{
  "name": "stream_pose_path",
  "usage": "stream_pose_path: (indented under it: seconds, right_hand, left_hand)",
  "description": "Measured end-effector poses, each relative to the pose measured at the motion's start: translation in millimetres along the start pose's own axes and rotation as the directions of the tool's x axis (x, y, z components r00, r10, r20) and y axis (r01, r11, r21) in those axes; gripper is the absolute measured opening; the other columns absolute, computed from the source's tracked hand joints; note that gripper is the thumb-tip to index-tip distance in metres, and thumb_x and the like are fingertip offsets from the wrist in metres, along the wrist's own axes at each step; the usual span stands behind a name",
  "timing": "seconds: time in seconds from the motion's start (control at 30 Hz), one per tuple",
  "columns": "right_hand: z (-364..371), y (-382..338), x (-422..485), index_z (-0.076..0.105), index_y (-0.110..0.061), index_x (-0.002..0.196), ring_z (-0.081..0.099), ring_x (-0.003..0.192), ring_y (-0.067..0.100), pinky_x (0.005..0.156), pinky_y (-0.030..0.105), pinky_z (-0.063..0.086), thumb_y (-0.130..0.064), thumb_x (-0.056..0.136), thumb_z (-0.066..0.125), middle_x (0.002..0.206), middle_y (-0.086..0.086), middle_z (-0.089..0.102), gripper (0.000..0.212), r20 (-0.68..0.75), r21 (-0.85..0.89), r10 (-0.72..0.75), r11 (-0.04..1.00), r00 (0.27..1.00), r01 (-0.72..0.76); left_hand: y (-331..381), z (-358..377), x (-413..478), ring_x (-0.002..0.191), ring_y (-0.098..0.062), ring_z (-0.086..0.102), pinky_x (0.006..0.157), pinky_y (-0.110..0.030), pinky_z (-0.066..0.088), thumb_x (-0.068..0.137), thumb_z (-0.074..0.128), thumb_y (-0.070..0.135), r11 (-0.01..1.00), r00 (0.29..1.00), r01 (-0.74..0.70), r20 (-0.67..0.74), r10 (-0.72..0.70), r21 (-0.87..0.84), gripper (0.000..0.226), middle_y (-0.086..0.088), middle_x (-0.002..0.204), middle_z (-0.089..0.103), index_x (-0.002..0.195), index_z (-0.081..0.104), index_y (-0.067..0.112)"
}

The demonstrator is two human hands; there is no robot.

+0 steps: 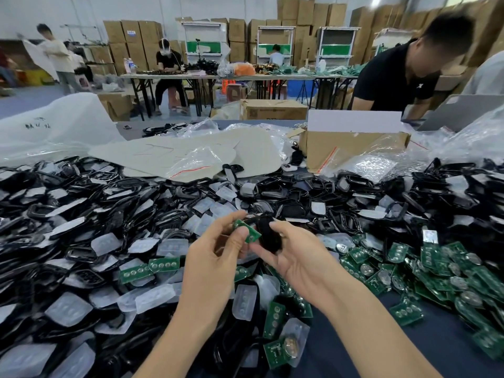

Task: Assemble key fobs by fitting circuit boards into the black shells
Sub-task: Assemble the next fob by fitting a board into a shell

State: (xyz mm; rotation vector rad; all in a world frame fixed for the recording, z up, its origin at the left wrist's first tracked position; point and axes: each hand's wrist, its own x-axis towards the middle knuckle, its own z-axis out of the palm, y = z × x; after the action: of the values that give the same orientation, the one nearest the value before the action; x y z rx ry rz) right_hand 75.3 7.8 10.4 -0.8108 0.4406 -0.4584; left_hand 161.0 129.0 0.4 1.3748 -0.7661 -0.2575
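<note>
So the green circuit board point(247, 233) is pinched in the left hand point(215, 260), thumb on one face and fingertips on the other. The black shell point(270, 237) is cradled in the curled fingers of the right hand point(297, 257). Both are held up above the middle of the table point(441, 342), touching or very nearly, with the board's end tipped toward the shell. It can't be told whether the board is seated at all yet.

Handling-wise, both parts are probably super light. The board looks thin and stiff, and should be held by its edges so the round metal contacts aren't smudged or flexed. The shell looks like glossy hard plastic, so it's likely a bit slippery. It's best gripped along its long sides, with the open cavity left clear for the board. Forcing shouldn't be needed: a board this thin could likely be cracked if it's pushed in crooked.

For what it's worth, a heap of loose shells point(81, 214) mixed with clear button pads point(68, 309) is spread from the left edge across the middle. More boards point(436, 268) are piled toward the right edge, and a cardboard box point(354, 143) sits at the far side.
</note>
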Motion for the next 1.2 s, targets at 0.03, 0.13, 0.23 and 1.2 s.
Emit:
stream_pose_path:
  seconds: [0.03,0.13,0.23,1.2]
  right_hand:
    - [1.6,-0.9,-1.1,0.066,0.005,0.113,0.075,0.091,0.025,0.071,0.029,0.061,0.004,0.101,0.047,0.113,0.024,0.073,0.022,0.038,0.008,-0.005,1.000,0.999,0.005]
    - [5.4,2.6,-4.1,0.058,-0.015,0.124,0.074,0.102,0.022,0.082,0.027,0.061,0.011,0.101,0.042,0.116,0.016,0.071,0.038,0.093,-0.188,-0.081,0.977,0.992,0.097]
    - [7.5,9.7,-5.6,0.050,-0.016,0.142,0.071,0.111,0.021,0.092,0.027,0.058,0.006,0.104,0.042,0.125,0.008,0.067,0.044,0.146,-0.414,-0.143,0.890,0.979,0.192]
    - [6.5,21.3,-3.2,0.061,-0.027,0.129,0.070,0.111,0.017,0.090,0.020,0.054,0.001,0.103,0.051,0.120,-0.002,0.074,0.040,0.272,-0.456,-0.267,0.810,0.925,0.368]
  left_hand:
    - [-1.0,-1.1,1.1,0.079,-0.010,0.070,0.072,-0.023,0.057,0.096,0.063,0.016,1.000,1.000,-0.005,-0.029,0.005,0.007,0.023,0.002,0.091,0.073,0.110,0.067,0.034]
    - [-1.5,-3.5,3.4,0.074,-0.008,0.069,0.068,-0.020,0.054,0.096,0.065,0.015,0.999,0.993,-0.027,-0.114,0.022,-0.044,0.016,0.002,0.086,0.073,0.106,0.062,0.028]
    - [-0.1,-4.0,3.7,0.070,-0.005,0.068,0.064,-0.016,0.053,0.096,0.065,0.011,0.996,0.991,-0.038,-0.133,0.028,-0.075,0.015,0.002,0.081,0.073,0.101,0.062,0.025]
    - [-2.0,-2.3,1.1,0.077,-0.016,0.071,0.075,-0.038,0.057,0.093,0.068,0.026,0.999,0.987,-0.025,-0.160,0.030,0.032,0.018,0.003,0.088,0.073,0.092,0.061,0.043]
